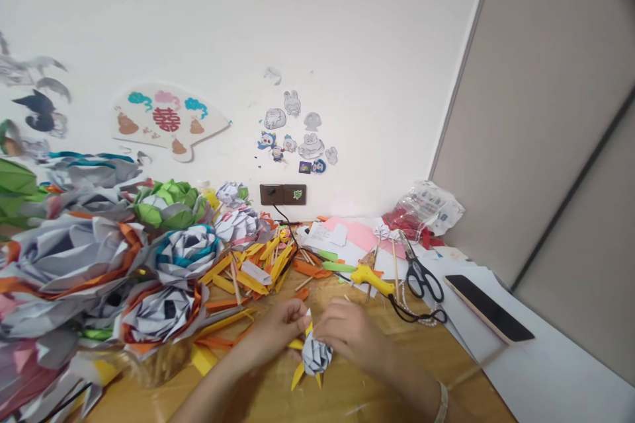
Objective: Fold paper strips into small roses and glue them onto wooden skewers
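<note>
Grey-white folded-paper flower with pointed yellow paper petals (317, 353) sits above the brown wooden tabletop (364, 403), its left side grasped by the left hand (285, 320), its upper right by the right hand (347, 330). Bare wood shows nearer the viewer, reaching right to large white paper sheets (550, 370). Beyond the hands, yellow-and-orange folded paper strips (260, 271) and a yellow glue gun (373, 279) crowd the way; large multicoloured paper flowers (166, 314) hem the left.

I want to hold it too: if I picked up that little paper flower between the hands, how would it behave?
The paper flower is probably light, since it looks like folded paper. Its thin yellow points might bend or crumple easily. They stick out, so it probably wouldn't roll smoothly.
</note>
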Motion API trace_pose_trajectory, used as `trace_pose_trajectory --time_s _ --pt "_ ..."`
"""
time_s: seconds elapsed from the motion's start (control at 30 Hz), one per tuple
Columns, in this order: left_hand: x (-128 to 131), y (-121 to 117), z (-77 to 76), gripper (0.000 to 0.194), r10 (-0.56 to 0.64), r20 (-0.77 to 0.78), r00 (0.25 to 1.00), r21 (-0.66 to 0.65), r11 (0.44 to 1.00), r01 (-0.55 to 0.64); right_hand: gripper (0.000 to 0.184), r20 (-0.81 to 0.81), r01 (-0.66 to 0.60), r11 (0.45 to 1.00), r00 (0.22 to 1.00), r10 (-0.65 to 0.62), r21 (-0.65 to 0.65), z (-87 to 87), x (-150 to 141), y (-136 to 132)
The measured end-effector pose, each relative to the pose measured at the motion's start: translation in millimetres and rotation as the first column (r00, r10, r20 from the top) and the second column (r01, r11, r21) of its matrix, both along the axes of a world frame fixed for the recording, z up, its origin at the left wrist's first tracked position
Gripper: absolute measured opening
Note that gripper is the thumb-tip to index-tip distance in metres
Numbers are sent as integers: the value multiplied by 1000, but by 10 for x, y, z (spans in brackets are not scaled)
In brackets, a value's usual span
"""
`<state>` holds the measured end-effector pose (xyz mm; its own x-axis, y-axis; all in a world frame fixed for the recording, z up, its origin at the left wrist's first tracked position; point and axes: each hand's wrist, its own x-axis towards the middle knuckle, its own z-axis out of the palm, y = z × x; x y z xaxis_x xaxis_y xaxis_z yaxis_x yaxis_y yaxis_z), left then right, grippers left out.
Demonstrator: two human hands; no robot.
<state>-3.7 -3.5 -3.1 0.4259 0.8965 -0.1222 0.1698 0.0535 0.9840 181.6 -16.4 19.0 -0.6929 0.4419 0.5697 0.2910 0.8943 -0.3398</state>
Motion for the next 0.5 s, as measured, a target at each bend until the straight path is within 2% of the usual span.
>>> trace_pose_trajectory --time_s 0.07,0.23,0.37,0.5 --pt "2 6 -11 49 -10 -3 1000 37 999 10 35 -1 7 1000 1000 -7 -15 22 8 -16" --pt "25 22 -3 51 1 -6 1000 128 992 -1 23 -42 38 988 998 -45 -152 36 4 -59" --pt "29 14 35 56 9 -20 1000 116 993 -7 22 -25 3 987 1000 -7 -160 48 8 -80" --pt "20 7 6 55 -5 -15 1000 126 992 6 23 -3 -25 984 1000 25 -176 42 24 -69"
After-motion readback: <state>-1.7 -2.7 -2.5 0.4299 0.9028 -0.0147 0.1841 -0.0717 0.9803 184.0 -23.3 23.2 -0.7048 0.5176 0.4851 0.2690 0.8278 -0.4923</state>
